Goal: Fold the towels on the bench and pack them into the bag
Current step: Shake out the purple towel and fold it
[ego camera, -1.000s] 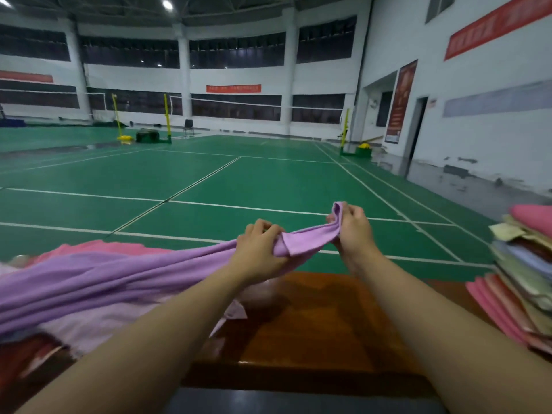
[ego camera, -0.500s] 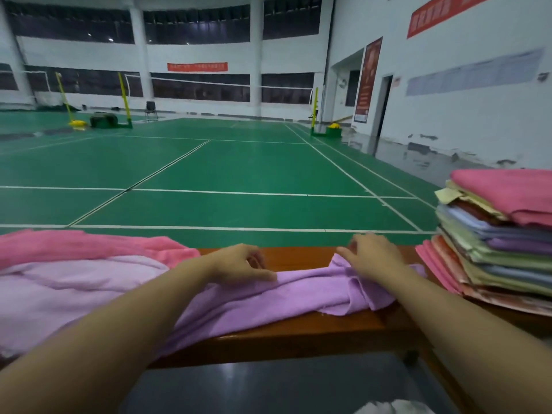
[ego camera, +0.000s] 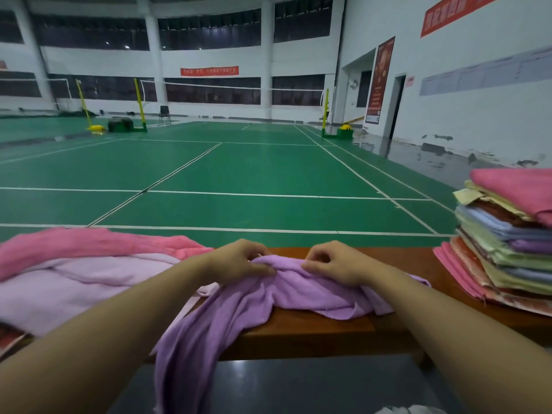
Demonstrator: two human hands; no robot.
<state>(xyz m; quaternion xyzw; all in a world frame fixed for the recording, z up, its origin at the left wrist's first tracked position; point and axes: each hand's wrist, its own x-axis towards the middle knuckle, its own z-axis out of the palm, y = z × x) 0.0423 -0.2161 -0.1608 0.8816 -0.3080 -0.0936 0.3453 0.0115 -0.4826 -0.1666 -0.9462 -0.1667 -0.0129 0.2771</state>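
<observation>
Purple towel [ego camera: 301,289] bunched on the wooden bench [ego camera: 313,327], near the middle, one end spilling over the front edge and hanging down toward the floor. Left hand [ego camera: 239,261] on the top of the bunch, fingers curled, pinching a fold of the cloth. Right hand [ego camera: 334,264] just beside it, also curled and pinching the same ridge of fabric; hands near each other but apart. To the left on the bench, a loose heap: pale lilac towel [ego camera: 74,288] in front, pink towel [ego camera: 98,243] behind, partly touching the purple one. At the right end, tall stack of folded towels [ego camera: 507,243] in pink, green, blue, purple and cream, pink on top. Beyond the bench, green court floor [ego camera: 254,180] with white lines
</observation>
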